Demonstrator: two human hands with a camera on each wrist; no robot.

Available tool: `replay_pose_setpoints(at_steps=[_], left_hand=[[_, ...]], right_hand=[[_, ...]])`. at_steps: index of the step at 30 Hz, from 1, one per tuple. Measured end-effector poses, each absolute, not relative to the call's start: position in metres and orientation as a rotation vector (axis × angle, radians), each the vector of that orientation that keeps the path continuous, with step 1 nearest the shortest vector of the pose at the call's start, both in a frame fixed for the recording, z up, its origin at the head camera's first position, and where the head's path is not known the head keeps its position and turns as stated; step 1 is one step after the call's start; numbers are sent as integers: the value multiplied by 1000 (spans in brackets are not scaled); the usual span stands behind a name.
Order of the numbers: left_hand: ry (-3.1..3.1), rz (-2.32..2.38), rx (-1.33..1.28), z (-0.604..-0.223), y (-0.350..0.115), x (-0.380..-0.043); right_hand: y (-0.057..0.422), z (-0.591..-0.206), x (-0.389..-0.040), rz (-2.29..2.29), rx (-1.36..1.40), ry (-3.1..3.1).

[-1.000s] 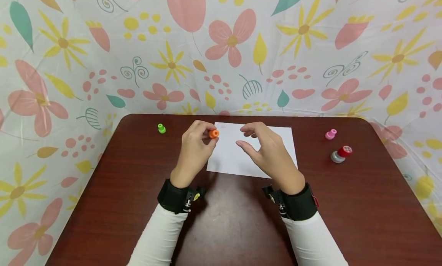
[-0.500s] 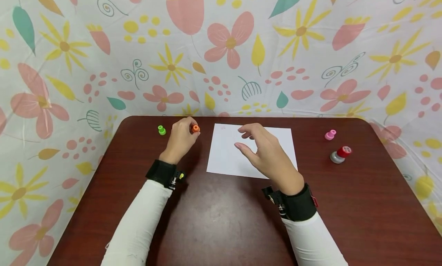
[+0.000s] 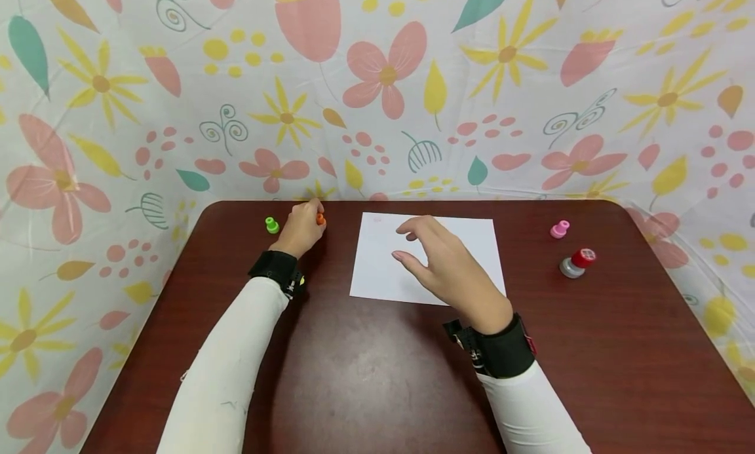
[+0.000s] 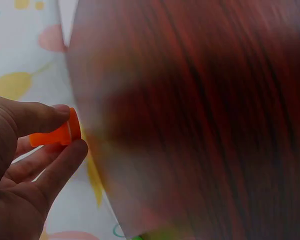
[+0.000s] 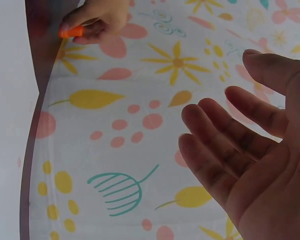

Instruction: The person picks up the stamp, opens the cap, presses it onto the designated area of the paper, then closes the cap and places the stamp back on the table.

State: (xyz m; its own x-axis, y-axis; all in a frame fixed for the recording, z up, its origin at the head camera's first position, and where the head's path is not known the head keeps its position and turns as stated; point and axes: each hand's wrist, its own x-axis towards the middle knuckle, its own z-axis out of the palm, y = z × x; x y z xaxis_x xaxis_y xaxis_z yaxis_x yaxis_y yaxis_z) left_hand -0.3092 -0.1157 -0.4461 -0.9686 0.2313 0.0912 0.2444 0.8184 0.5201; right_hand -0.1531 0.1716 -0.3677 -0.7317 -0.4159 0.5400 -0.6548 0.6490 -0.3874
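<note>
My left hand (image 3: 301, 228) pinches a small orange stamp (image 3: 320, 219) between thumb and fingers near the table's far edge, left of the paper. In the left wrist view the stamp (image 4: 52, 135) has a narrow grip and a wider end, held at the fingertips. Whether it touches the table cannot be told. Over the white sheet of paper (image 3: 377, 270) hovers my right hand (image 3: 457, 267), fingers loosely bent and thumb apart, holding nothing. A faint pink print (image 3: 377, 220) marks the paper's upper left corner. Just left of my left hand stands a green stamp (image 3: 272, 225).
On the right of the brown table (image 3: 366, 382) are a pink stamp (image 3: 560, 229) and a red-topped stamp with a grey base (image 3: 577, 263). A flower-printed cloth (image 3: 436, 166) hangs behind the table and along its sides.
My left hand has carried the orange stamp leftward from the paper's left edge to a spot near the green stamp. My right hand has stayed nearly still over the paper.
</note>
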Motion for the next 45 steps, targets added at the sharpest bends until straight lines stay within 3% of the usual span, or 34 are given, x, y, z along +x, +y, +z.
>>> replay_pose_setpoints(at_steps=[12, 28, 36, 45], left_hand=[[-3034, -835, -334, -457, -123, -313], [-3039, -678, -510, -462, -125, -308], [-2990, -510, -632, -446, -124, -293], [-2913, -439, -766, -438, -117, -267]], right_hand=[[167, -369, -153, 781, 861, -2494], [170, -374, -157, 706, 841, -2563], [198, -375, -162, 623, 699, -2528], [260, -369, -175, 463, 583, -2491]])
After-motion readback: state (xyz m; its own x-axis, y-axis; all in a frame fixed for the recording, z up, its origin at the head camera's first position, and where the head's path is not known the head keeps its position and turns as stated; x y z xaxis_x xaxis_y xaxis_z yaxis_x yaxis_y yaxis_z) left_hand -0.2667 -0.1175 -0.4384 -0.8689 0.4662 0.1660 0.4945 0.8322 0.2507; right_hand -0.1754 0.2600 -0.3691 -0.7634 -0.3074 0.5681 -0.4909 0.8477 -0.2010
